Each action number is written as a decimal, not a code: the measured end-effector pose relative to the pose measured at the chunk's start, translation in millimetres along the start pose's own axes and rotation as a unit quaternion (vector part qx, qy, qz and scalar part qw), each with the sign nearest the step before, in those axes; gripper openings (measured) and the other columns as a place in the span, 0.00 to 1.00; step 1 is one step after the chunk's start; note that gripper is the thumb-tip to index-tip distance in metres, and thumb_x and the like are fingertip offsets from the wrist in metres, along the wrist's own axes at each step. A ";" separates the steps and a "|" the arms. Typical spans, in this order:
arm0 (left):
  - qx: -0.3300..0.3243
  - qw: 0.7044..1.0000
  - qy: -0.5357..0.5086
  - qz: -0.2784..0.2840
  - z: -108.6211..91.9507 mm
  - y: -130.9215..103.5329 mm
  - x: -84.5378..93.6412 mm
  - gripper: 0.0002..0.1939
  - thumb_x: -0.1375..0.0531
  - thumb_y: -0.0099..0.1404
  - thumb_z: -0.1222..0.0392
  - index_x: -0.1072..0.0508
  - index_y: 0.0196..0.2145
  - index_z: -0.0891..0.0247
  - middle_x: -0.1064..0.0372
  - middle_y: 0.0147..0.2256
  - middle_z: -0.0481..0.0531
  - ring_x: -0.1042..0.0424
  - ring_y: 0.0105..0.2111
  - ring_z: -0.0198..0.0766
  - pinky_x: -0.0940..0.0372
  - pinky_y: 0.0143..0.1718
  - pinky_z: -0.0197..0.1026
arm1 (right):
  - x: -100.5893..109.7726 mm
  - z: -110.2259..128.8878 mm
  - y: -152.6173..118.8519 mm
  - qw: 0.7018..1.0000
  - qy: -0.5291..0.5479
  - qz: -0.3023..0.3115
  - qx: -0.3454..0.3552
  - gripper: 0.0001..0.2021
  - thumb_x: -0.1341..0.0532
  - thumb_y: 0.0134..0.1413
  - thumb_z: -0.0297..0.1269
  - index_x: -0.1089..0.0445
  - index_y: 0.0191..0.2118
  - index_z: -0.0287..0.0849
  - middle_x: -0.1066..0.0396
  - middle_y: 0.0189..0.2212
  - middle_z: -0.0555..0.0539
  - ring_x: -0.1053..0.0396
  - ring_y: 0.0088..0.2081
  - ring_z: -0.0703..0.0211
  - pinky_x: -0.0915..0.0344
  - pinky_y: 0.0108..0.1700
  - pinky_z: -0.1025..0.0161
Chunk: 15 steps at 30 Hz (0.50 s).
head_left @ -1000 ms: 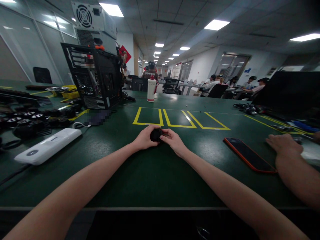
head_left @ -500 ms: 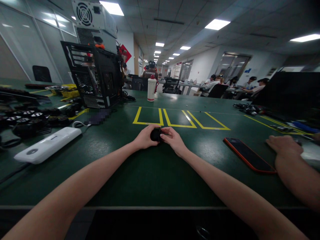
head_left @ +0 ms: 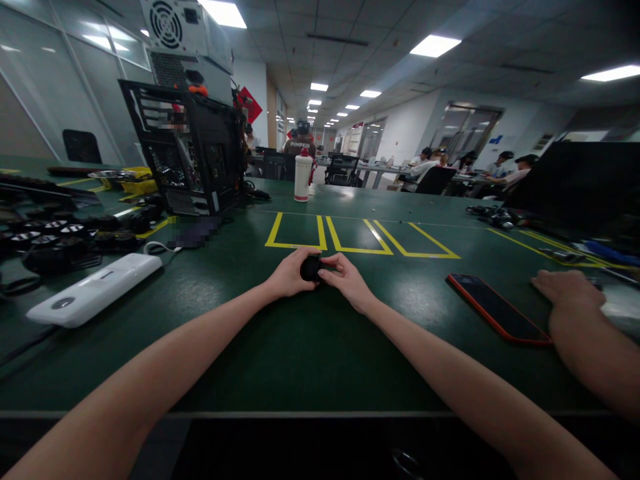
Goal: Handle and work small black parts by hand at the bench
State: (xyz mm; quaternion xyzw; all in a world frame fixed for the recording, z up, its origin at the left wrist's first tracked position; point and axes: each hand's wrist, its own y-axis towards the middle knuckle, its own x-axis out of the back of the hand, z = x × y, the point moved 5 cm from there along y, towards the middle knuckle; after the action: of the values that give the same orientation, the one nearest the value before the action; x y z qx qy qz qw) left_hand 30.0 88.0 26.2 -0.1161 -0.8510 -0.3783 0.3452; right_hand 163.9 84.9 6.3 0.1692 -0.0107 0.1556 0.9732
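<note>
Between my hands, just above or on the green table [head_left: 320, 360], is a small round black object [head_left: 311, 268]; its exact kind does not show. My left hand [head_left: 290, 275] wraps round it from the left, thumb below and fingers over the top. From the right, my right hand [head_left: 347, 280] pinches at its edge with thumb and fingertips. Part of the object is hidden behind the fingers. Just beyond my hands, yellow tape [head_left: 295, 247] marks several outlines on the tabletop.
A white power strip [head_left: 95, 290] and black round parts [head_left: 55, 233] lie left, near an open computer case [head_left: 200, 160]. A white bottle [head_left: 302, 179] stands ahead. At right are an orange-edged phone [head_left: 497, 308] and another person's hand [head_left: 567, 290].
My hands stay in nearly the same place around the black object. The object appears turned slightly, and the view has shifted a little.
</note>
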 end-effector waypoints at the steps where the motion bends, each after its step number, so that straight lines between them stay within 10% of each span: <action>1: 0.003 1.000 0.000 0.002 -0.1 0.1 -0.1 0.30 0.38 0.46 0.63 0.42 0.48 0.60 0.39 0.46 0.54 0.37 0.47 0.45 0.40 0.47 0.48 | 0.3 -0.4 0.6 1.000 -0.004 -0.007 -0.001 0.11 0.39 0.43 0.37 0.37 0.35 0.44 0.35 0.37 0.50 0.34 0.41 0.60 0.38 0.47 0.55; 15: -0.009 1.000 -0.006 -0.004 0.1 0.3 -0.4 0.30 0.38 0.46 0.64 0.42 0.48 0.61 0.39 0.45 0.53 0.37 0.47 0.43 0.41 0.48 0.46 | 0.2 -1.0 1.2 0.999 0.027 0.024 0.004 0.16 0.37 0.40 0.31 0.38 0.39 0.44 0.35 0.41 0.49 0.36 0.47 0.59 0.41 0.51 0.56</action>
State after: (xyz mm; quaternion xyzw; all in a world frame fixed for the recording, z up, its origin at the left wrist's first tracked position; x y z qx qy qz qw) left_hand 30.4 88.3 26.1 -0.1178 -0.8501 -0.3866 0.3377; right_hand 163.7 86.4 5.8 0.1683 0.0122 0.1837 0.9684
